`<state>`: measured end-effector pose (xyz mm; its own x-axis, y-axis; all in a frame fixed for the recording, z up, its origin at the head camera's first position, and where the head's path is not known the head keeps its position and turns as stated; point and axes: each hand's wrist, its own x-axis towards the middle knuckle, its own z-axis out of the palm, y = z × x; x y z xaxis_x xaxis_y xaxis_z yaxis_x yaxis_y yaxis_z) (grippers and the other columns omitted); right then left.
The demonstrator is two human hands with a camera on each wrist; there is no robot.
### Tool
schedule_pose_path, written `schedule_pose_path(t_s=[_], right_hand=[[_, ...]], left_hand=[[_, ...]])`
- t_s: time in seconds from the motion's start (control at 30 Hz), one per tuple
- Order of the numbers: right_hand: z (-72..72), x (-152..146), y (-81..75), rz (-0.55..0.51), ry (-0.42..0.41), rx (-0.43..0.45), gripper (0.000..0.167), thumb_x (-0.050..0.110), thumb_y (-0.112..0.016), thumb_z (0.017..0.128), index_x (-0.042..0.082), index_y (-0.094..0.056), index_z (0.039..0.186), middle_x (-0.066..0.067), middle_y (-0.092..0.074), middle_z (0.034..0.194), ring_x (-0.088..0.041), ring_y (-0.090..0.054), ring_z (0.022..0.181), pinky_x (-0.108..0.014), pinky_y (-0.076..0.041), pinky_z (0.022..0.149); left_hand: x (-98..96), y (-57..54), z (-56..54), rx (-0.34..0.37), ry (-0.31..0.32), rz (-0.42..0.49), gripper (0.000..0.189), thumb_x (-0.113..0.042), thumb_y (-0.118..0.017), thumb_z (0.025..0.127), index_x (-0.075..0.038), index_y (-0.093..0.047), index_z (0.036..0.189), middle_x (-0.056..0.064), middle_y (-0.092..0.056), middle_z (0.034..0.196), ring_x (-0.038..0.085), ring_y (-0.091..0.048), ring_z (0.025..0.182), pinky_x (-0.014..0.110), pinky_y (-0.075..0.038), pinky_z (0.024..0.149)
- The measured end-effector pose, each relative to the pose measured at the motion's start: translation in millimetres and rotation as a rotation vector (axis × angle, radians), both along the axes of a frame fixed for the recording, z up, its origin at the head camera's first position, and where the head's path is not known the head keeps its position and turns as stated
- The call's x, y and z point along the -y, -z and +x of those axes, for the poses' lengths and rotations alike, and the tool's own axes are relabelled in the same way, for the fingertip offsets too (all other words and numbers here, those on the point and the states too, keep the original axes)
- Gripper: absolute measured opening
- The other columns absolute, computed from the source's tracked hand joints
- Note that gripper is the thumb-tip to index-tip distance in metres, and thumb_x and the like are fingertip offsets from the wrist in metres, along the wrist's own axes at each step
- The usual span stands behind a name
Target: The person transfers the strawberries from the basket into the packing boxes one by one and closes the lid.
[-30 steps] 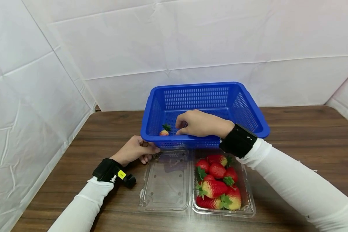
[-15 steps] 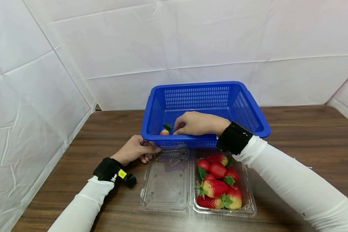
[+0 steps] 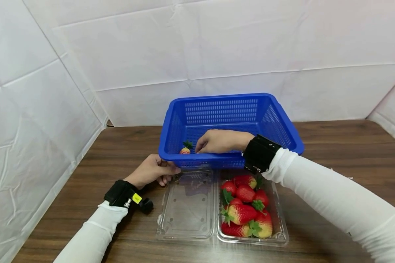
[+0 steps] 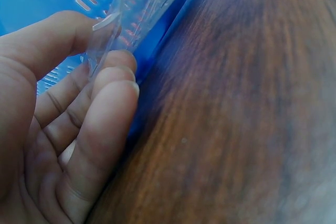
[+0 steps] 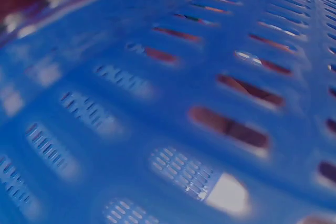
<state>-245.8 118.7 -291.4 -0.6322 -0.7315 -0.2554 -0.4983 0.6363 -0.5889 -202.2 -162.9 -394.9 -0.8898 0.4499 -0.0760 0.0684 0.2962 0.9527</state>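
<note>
My right hand [image 3: 222, 141] reaches down into the blue basket [image 3: 232, 157], its fingertips hidden behind the front wall. Whether they hold anything does not show. Left of those fingers lies a strawberry [image 3: 185, 150] with a green cap. A hinged clear plastic box lies unfolded in front of the basket. My left hand [image 3: 153, 171] pinches the far left corner of its flat lid [image 3: 188, 215]; the left wrist view shows this clear plastic [image 4: 107, 38] between thumb and fingers. Several strawberries [image 3: 241, 213] fill the box's other half [image 3: 284, 235].
A wooden table [image 3: 125, 146] carries everything. White cloth [image 3: 135, 47] hangs behind it and at both sides. The right wrist view looks closely at the slotted blue basket wall [image 5: 173, 87], with the right hand hardly visible there.
My right hand has moved slightly left and lower in the basket, and the gap between its thumb and fingers looks narrower. My left hand keeps its pinch on the lid corner.
</note>
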Motion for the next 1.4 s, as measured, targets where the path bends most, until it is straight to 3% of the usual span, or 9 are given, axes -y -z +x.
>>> schedule_pose_path(t_s=[0.33,0.53,0.63,0.8,1.13,1.4], right_hand=[[-1.7,4.1,2.4,0.059,0.045,0.026,0.027,0.022,-0.058,0.111,0.011,-0.074,0.13,-0.01,-0.065,0.137,-0.025,-0.061,0.122,-0.043,-0.048,0.105],[-3.4,3.9,3.2,0.078,0.065,0.034,0.024,0.019,-0.058,0.11,0.008,-0.073,0.125,-0.008,-0.067,0.121,-0.02,-0.053,0.092,-0.038,-0.042,0.086],[-5.0,4.1,3.7,0.094,0.083,0.032,0.021,0.014,-0.058,0.109,0.006,-0.073,0.121,-0.009,-0.067,0.114,-0.02,-0.049,0.086,-0.038,-0.04,0.083],[-6.2,4.7,3.9,0.113,0.094,0.021,0.022,0.01,-0.056,0.107,0.004,-0.072,0.122,-0.011,-0.068,0.121,-0.021,-0.054,0.092,-0.037,-0.047,0.088],[-3.0,2.8,2.9,0.083,0.11,0.025,0.021,0.011,-0.062,0.105,0.004,-0.075,0.12,-0.009,-0.07,0.113,-0.019,-0.049,0.084,-0.036,-0.04,0.077],[-0.4,2.0,2.2,0.037,0.156,-0.001,0.022,0.017,-0.071,0.102,0.004,-0.073,0.119,-0.008,-0.069,0.111,-0.02,-0.052,0.086,-0.036,-0.042,0.078]], left_hand=[[0.4,0.7,0.3,0.001,-0.008,0.001,0.015,-0.011,-0.075,0.098,-0.005,-0.07,0.085,0.007,-0.065,0.068,0.012,-0.063,0.056,0.028,-0.059,0.055],[1.0,1.2,0.6,0.003,-0.002,0.003,0.015,-0.011,-0.075,0.099,-0.004,-0.07,0.086,0.008,-0.065,0.069,0.013,-0.064,0.056,0.029,-0.059,0.055],[1.3,1.2,1.2,0.006,-0.001,0.005,0.015,-0.011,-0.075,0.099,-0.004,-0.07,0.087,0.008,-0.065,0.069,0.013,-0.064,0.056,0.029,-0.059,0.055],[1.7,0.9,1.3,0.008,-0.007,0.002,0.015,-0.011,-0.075,0.099,-0.004,-0.07,0.086,0.008,-0.065,0.068,0.013,-0.064,0.056,0.029,-0.059,0.055],[1.3,2.0,0.3,0.006,-0.01,-0.002,0.016,-0.011,-0.076,0.098,-0.003,-0.07,0.086,0.009,-0.066,0.069,0.013,-0.064,0.055,0.029,-0.059,0.055],[-0.5,-0.3,1.0,0.0,-0.009,-0.002,0.016,-0.012,-0.076,0.098,-0.002,-0.07,0.086,0.009,-0.066,0.068,0.013,-0.064,0.054,0.03,-0.06,0.055]])
